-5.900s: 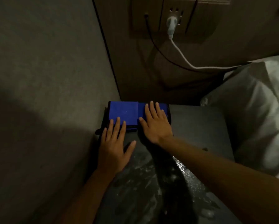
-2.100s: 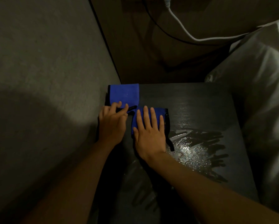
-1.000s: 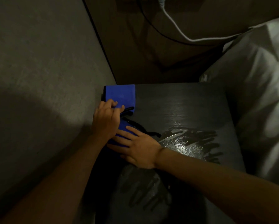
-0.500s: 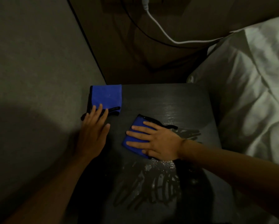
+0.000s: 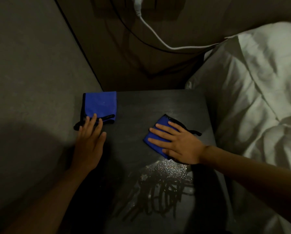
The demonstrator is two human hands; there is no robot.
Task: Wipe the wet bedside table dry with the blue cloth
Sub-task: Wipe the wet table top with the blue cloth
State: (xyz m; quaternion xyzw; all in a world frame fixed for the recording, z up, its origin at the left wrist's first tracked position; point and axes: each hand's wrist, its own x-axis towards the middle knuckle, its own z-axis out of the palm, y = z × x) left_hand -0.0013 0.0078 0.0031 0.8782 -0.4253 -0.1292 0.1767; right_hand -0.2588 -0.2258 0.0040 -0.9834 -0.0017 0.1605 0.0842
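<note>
The dark bedside table (image 5: 158,102) has a glistening wet patch (image 5: 165,181) with streaks at its near middle. My right hand (image 5: 180,147) lies flat on a folded blue cloth (image 5: 155,132) with black trim, pressing it onto the table's right half just beyond the wet patch. A second folded blue cloth (image 5: 99,105) sits in the back left corner. My left hand (image 5: 89,142) rests flat with fingers apart, its fingertips on that cloth's near edge.
A grey wall (image 5: 31,73) runs along the table's left side. A white pillow and bedding (image 5: 259,90) press against its right edge. A white charger cable (image 5: 151,29) and a black cable hang on the wall behind.
My right hand has slid its blue cloth to the right across the table, away from my left hand. The left hand stays at the corner cloth.
</note>
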